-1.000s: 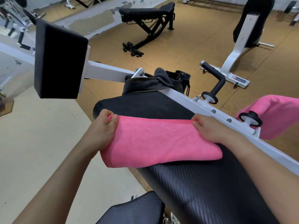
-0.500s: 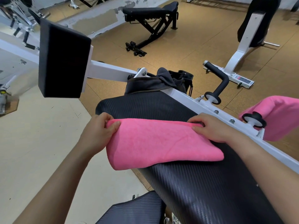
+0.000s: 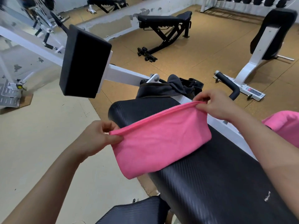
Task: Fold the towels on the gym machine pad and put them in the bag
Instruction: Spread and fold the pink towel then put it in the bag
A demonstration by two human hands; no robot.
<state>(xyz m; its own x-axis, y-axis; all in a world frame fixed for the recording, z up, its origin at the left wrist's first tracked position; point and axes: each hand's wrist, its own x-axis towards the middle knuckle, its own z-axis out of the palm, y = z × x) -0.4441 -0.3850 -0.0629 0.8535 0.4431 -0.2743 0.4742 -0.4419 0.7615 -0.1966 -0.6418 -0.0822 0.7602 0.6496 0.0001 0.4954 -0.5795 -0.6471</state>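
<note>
A folded pink towel (image 3: 160, 139) lies across the black ribbed machine pad (image 3: 210, 183), its left part hanging over the pad's side. My left hand (image 3: 97, 139) pinches the towel's upper left corner. My right hand (image 3: 215, 105) pinches the upper right corner, lifted off the pad. The top edge is stretched between both hands. Beyond the pad's far end sits a dark bag (image 3: 171, 88), its top open and rumpled. A second pink towel (image 3: 284, 125) hangs at the right edge of view.
A black block pad (image 3: 84, 62) on a white arm juts out above the left of the bag. A black handle (image 3: 229, 84) stands behind my right hand. A black bench (image 3: 163, 25) and a white-framed seat (image 3: 267, 39) stand on the brown floor.
Both hands have gone from resting on the towel's far edge to pinching its corners and raising them. The right corner has risen more than the left. The camera has tilted.
</note>
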